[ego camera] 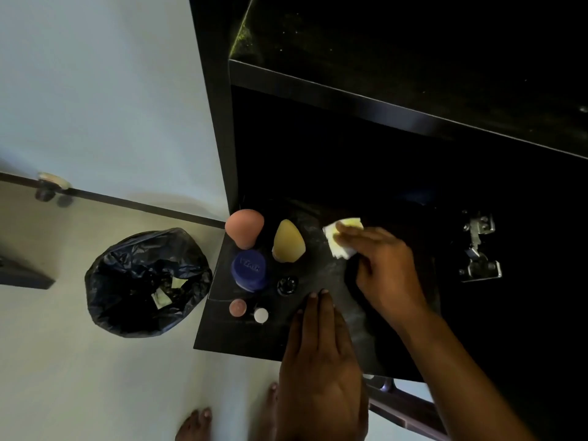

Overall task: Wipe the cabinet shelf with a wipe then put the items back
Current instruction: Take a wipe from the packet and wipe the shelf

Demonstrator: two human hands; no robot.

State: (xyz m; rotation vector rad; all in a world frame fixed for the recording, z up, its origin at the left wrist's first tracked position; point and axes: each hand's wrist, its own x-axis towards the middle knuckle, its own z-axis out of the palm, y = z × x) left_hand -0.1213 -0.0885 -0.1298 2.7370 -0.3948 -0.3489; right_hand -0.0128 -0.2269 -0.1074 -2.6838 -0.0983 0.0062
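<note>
My right hand (378, 265) presses a crumpled white wipe (342, 237) flat on the dark cabinet shelf (321, 268). My left hand (321, 361) rests flat on the shelf's front part, fingers together, holding nothing. At the shelf's left end stand a pink sponge (244, 229), a yellow sponge (288, 241), a blue-capped jar (248, 270), a small black jar (287, 284), a pinkish cap (237, 307) and a white cap (261, 315).
A bin lined with a black bag (146, 281) holding scraps of paper stands on the floor left of the cabinet. A metal door hinge (479, 249) sits on the cabinet's right side. A higher shelf (397, 103) overhangs. My bare feet (194, 424) are below.
</note>
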